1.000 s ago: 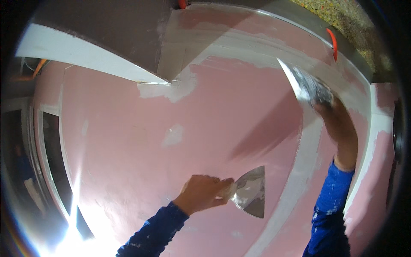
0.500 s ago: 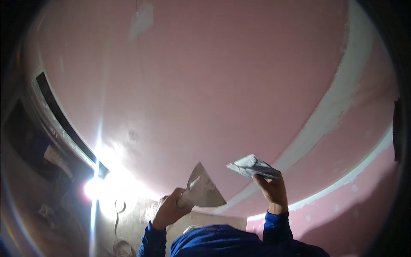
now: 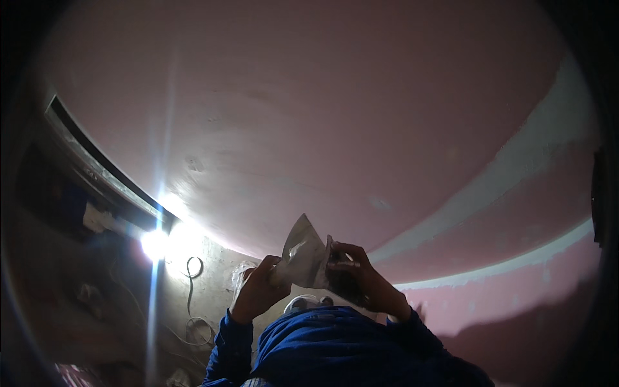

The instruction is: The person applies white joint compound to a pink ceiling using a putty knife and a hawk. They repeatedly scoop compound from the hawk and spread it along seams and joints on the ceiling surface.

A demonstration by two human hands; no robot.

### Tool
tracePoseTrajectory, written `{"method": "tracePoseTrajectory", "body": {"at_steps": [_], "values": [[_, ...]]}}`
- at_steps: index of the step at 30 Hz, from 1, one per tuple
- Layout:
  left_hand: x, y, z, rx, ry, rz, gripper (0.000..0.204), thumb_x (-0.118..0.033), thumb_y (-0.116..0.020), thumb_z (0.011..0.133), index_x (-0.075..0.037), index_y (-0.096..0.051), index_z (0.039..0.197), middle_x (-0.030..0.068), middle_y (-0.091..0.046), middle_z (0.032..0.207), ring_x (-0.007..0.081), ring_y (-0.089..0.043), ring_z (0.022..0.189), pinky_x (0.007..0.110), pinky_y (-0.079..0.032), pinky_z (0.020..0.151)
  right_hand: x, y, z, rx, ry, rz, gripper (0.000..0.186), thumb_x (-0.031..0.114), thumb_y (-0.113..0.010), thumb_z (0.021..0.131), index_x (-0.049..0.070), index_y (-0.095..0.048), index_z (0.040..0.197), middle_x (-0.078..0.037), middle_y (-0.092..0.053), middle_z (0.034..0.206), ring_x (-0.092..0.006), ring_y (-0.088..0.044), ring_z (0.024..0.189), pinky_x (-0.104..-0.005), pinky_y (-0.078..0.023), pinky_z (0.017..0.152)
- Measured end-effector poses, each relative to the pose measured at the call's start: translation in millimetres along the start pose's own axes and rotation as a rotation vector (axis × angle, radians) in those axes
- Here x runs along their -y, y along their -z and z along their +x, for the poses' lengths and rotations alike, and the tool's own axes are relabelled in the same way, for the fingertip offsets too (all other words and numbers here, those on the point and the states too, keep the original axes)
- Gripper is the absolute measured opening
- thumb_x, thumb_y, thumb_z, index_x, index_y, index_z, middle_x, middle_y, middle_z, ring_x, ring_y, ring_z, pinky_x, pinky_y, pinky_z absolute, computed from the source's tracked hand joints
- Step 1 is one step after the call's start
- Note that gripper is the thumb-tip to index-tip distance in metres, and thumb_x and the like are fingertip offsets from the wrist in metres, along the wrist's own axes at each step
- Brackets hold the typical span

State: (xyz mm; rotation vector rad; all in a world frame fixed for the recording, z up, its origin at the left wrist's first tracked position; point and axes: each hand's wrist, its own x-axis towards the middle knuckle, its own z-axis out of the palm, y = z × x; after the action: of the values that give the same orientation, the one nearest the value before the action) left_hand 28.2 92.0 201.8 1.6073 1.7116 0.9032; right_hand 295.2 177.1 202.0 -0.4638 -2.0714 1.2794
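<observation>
Low in the middle of the view, just above the blue-clad chest and sleeves, both hands meet over two plastering tools. The left hand [image 3: 258, 290] is closed around the handle of a wide, flat, grey metal putty knife [image 3: 302, 253], whose blade is shaped like a triangle and stands upright with its point up; its surface is smeared with pale filler and shines where the lamp hits it. The right hand [image 3: 364, 280] has its fingers curled tightly around a second, darker scraping tool [image 3: 336, 261], and the thin edge of this tool touches the right side of the grey blade. How much filler is on the second tool I cannot tell, because the fingers cover most of it and it lies in shadow. Behind the hands a large pink plasterboard surface [image 3: 322, 116] fills the upper part of the view, and two pale grey bands of joint filler [image 3: 509, 168] run across it toward the right edge. At the left edge a very bright work lamp [image 3: 155, 245] makes a strong flare, so the dark frame [image 3: 97, 161] and a thin looped cable [image 3: 192, 267] beside it are hard to make out. The handle of the putty knife is hidden inside the left fist, and the forearms are cut off at the lower edge.
</observation>
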Motion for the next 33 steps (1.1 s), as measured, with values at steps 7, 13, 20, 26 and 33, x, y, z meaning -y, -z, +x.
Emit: {"method": "tracePoseTrajectory", "body": {"at_steps": [7,13,20,26,33], "values": [[-2,0,-1,-0.013,0.062,-0.016,0.054,-0.016,-0.083,0.072,-0.006,-0.060,0.120,0.0150,-0.074,0.094,0.0272,-0.075,0.087,0.036,-0.058,0.076,-32,13,-7,0.006,0.022,-0.309,0.070,-0.002,-0.080,0.081,0.013,-0.051,0.143,-0.019,-0.035,0.152,-0.0421,-0.038,0.143,-0.0463,-0.039,0.117],[19,4,-10,-0.106,0.030,-0.108,0.060,-0.012,-0.086,0.067,-0.005,-0.060,0.121,0.0142,-0.074,0.094,0.0227,-0.074,0.087,0.036,-0.058,0.076,-56,4,-29,-0.243,-0.142,0.232,0.041,0.015,-0.061,0.103,0.005,-0.052,0.141,-0.016,-0.048,0.141,-0.0292,-0.045,0.136,-0.0425,-0.041,0.115],[50,-8,-13,-0.081,-0.018,-0.154,0.058,-0.009,-0.085,0.071,-0.003,-0.059,0.123,0.0130,-0.072,0.096,0.0208,-0.071,0.088,0.035,-0.057,0.077,-36,-19,-43,-0.421,-0.477,1.219,0.033,0.035,-0.058,0.106,0.007,-0.060,0.123,-0.002,-0.065,0.092,-0.0131,-0.064,0.084,-0.0308,-0.054,0.079],[46,-8,-4,-0.010,-0.022,-0.151,0.058,-0.011,-0.086,0.072,-0.003,-0.059,0.122,0.0142,-0.072,0.101,0.0234,-0.072,0.092,0.036,-0.057,0.080,-23,-52,-30,-0.256,-0.558,1.217,0.041,0.049,-0.054,0.105,0.013,-0.056,0.125,-0.002,-0.065,0.096,-0.0116,-0.063,0.079,-0.0257,-0.054,0.071],[35,-23,-8,0.060,-0.048,-0.109,0.061,-0.015,-0.088,0.066,-0.004,-0.061,0.119,0.0166,-0.073,0.102,0.0256,-0.074,0.093,0.037,-0.058,0.082,-33,-73,-9,-0.359,-0.429,0.816,0.035,0.034,-0.054,0.109,0.006,-0.050,0.131,-0.005,-0.058,0.108,-0.0126,-0.057,0.091,-0.0282,-0.049,0.075]]}}
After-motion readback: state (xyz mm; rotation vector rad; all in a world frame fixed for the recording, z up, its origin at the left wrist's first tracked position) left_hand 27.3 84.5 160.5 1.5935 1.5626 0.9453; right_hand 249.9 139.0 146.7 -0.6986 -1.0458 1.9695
